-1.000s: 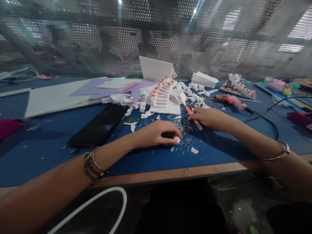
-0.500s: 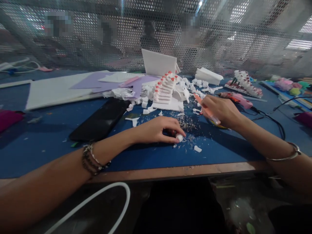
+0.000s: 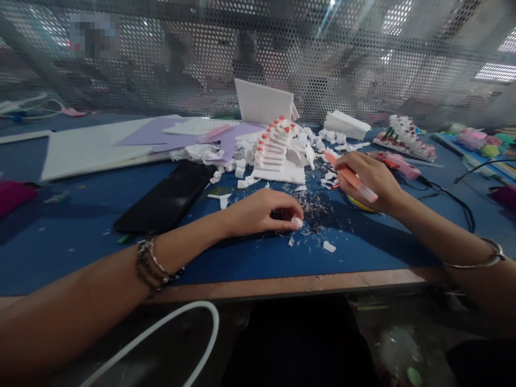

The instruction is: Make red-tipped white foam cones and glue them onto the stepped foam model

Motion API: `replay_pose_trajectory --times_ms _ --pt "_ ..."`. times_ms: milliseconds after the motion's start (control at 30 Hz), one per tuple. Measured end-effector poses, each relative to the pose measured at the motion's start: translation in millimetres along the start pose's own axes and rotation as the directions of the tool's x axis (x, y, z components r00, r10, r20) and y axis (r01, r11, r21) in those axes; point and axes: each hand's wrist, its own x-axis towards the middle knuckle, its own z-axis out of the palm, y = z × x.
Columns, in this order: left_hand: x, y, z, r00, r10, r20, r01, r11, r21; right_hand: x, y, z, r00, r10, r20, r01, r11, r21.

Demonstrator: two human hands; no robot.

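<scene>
My left hand rests on the blue table mat, its fingertips pinched on a small white foam piece amid foam shavings. My right hand is raised a little above the mat, to the right, fingers closed round an orange craft knife whose tip points up and left. Behind both hands stands a white foam stepped model with red dots, ringed by white foam scraps.
A black phone lies left of my left hand. White and purple sheets lie at back left. A pink glue gun with a black cable lies at right, a second decorated foam model behind it. A perforated metal screen closes the back.
My right hand lifted the orange knife off the mat and drew it right and up. My left hand kept its pinch on the foam piece, barely shifting.
</scene>
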Motion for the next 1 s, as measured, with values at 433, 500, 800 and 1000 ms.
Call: replay_pose_trajectory --times_ms 433,500,800,1000 --pt "-1 3 0.1 0.999 0.042 0.017 -0.043 0.998 0.054 -1 0 3 0.999 -0.037 -0.035 0.038 0.999 0.008" --pt "-1 4 1.0 0.999 0.037 -0.003 -0.037 0.999 0.038 0 0 3 0.999 -0.039 -0.035 0.040 0.999 0.023" --pt "0 -1 1.9 0.999 0.039 0.001 -0.039 0.999 -0.017 3 -15 -9 0.981 0.140 -0.137 -0.093 0.948 0.304" --pt "0 -5 -4.0 0.991 0.118 0.070 -0.120 0.993 0.021 2 -23 -6 0.944 0.316 -0.098 -0.186 0.751 0.633"
